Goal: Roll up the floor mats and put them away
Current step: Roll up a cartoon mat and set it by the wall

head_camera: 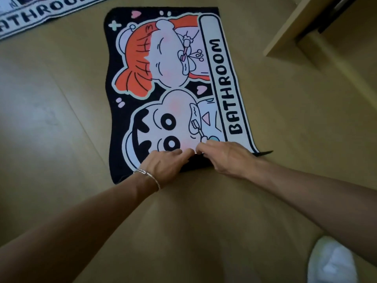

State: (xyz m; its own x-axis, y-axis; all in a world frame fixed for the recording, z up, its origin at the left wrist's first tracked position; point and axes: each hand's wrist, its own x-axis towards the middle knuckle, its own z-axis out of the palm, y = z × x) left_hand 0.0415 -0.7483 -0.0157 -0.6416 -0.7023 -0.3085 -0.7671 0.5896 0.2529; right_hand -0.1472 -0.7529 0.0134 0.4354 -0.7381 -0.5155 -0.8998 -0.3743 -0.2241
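1. Two mats are in view. The second mat lies flat on the floor at the far left, partly cut off by the frame and well apart from the hands. It is not yet rolled.
2. The left hand, with a bracelet on the wrist, curls its fingers over the near edge of the mat in the middle.
3. That mat lies flat and runs from near to far. Only its near edge is turned up, showing the dark underside, so the roll looks barely begun.
4. The right hand grips the same edge just beside the left, their fingertips nearly meeting.
5. Both hands sit close together near the middle of the edge. The outer ends are unsupported, and the near right corner already juts out sideways. The roll could go crooked or cone-shaped, or spring open when released.
6. A wooden cabinet stands at the far right, near the mat's far right corner. A skewed roll might drift towards it.
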